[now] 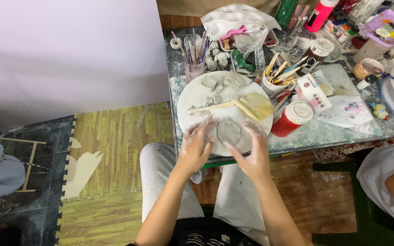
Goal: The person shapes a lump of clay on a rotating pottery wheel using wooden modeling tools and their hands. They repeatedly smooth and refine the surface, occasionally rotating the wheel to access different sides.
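1. Hands, two of them, both dusted white with clay, work at the near edge of one round white board (192,98) on the paint-stained table (324,132).
2. The left hand (196,146) lies flat, fingers spread, at nine o'clock of one flat grey heart-shaped piece of clay (229,132), its fingertips at the clay's rim.
3. The right hand (255,155) sits at four o'clock of the same clay, fingers loosely spread, thumb reaching toward its lower edge; whether it pinches anything I cannot tell.
4. The clay piece rests at the six o'clock part of the board, between the two hands.
5. At twelve o'clock of it lie two pale wooden modelling sticks (213,108), crossing near one thin yellowish disc (256,105).
6. Several small grey clay lumps (209,83) sit toward the board's far side; I count about five.
7. At three o'clock of the board lies one red jar with a white lid (292,119), on its side.
8. One clear cup of brushes (193,57) stands at eleven o'clock, one white paint palette (233,20) beyond it.
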The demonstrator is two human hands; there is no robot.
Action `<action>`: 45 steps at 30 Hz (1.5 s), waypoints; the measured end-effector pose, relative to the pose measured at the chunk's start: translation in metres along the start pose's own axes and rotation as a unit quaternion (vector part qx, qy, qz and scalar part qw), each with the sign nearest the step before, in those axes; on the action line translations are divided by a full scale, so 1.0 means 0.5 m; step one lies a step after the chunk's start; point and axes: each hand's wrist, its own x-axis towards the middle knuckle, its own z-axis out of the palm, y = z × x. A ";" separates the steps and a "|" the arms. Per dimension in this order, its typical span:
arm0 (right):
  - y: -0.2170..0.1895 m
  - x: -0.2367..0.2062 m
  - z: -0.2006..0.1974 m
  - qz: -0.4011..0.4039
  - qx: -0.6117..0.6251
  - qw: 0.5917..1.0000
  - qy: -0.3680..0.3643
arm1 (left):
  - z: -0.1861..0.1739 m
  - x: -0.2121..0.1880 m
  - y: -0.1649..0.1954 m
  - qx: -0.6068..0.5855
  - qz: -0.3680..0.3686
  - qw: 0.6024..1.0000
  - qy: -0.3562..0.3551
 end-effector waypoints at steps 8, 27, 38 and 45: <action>-0.003 0.013 0.017 0.066 0.033 0.996 -0.040 | 0.009 0.010 0.022 0.002 -0.017 1.000 -0.003; 0.002 0.015 0.019 0.125 0.134 0.982 -0.044 | 0.005 0.014 0.038 -0.050 -0.062 0.997 -0.022; -0.011 -0.042 0.011 0.037 0.030 0.998 -0.030 | 0.016 -0.019 0.044 -0.016 -0.060 0.998 -0.018; -0.015 -0.047 0.002 -0.058 -0.036 0.997 -0.022 | 0.026 -0.029 0.058 -0.020 -0.023 0.999 0.015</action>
